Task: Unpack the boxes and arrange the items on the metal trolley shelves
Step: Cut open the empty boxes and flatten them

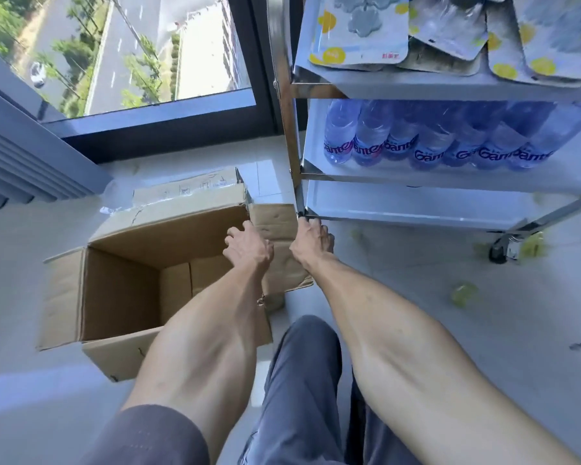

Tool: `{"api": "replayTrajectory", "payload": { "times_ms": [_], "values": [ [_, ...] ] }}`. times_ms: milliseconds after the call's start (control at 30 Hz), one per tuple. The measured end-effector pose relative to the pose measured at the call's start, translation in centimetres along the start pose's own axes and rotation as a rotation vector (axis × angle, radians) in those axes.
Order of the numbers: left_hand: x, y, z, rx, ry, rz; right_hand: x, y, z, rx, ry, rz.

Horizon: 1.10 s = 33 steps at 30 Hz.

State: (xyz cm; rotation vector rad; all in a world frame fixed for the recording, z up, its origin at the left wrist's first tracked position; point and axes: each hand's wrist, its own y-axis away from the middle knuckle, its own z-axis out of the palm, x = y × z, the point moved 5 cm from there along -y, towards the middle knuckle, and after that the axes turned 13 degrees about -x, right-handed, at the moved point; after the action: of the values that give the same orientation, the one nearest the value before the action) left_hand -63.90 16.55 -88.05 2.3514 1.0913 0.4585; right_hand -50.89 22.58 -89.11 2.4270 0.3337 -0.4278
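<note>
An open cardboard box (pixel 125 290) lies on the floor at the left, and I see nothing inside it. My left hand (pixel 249 248) rests on the box's right rim with its fingers curled over the edge. My right hand (pixel 312 241) is closed around the near-left corner of the metal trolley's bottom shelf (pixel 416 204). Several water bottles (pixel 433 135) with blue labels stand in a row on the trolley's middle shelf. Several flat packets (pixel 359 31) with yellow dots lie on its top shelf.
A second, closed cardboard box (pixel 188 191) sits behind the open one, by a large window (pixel 131 52). The trolley's wheel (pixel 503 250) stands on the white floor at the right. Small yellow-green bits (pixel 463 292) lie scattered near it. My legs are at the bottom.
</note>
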Motion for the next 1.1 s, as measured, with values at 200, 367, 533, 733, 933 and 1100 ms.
{"api": "replayTrajectory", "payload": {
  "times_ms": [200, 367, 533, 733, 933, 1100],
  "values": [
    [0.8, 7.9, -6.4, -0.053, -0.011, 0.047, -2.7, 7.0, -6.6, -0.054, 0.057, 0.062],
    [-1.5, 14.0, -12.5, -0.104, 0.032, 0.016, -7.5, 13.7, -10.9, -0.116, 0.086, 0.098],
    [-6.3, 19.5, -16.8, -0.136, 0.095, -0.077, -12.2, 19.5, -12.7, -0.162, 0.034, 0.138],
    [-11.9, 23.3, -20.1, -0.131, 0.14, -0.151, -17.4, 23.8, -13.2, -0.191, 0.149, 0.074],
    [-15.6, 25.0, -21.4, -0.104, 0.312, -0.3, -23.1, 25.7, -11.4, -0.251, 0.227, -0.069],
    [-19.9, 27.1, -18.3, -0.116, 0.455, -0.477, -25.8, 27.4, -5.5, -0.379, 0.359, -0.241]
  ]
}}
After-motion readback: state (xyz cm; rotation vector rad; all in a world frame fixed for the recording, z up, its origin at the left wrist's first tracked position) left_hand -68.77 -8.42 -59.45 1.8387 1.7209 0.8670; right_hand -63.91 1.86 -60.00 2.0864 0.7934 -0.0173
